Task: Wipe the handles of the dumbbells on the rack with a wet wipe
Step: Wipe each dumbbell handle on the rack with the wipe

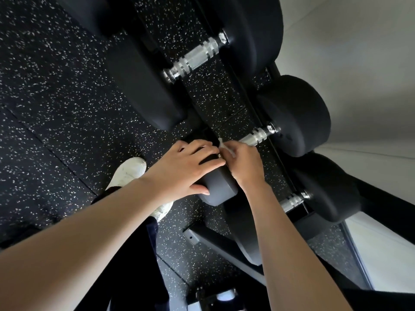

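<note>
Left of our left grip (188, 169) there's a white shoe (128, 171) on the speckled floor (56, 97). The left grip lies flat on the near head of the dumbbell (221, 189), fingers straight and spread. Just right of it, our right grip (244, 167) is curled round the handle (254, 137) and clamped on the wet wipe (224, 147), a white corner poking out above the knuckles. Beyond the right grip, bare knurled handle runs to the far head (296, 115). Below both, the rack (215, 242).

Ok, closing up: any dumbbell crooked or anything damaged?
Nothing stands out. The dumbbells lie parallel across the rack; the right hand pinches the wet wipe at one handle, the left hand rests on its head.
</note>
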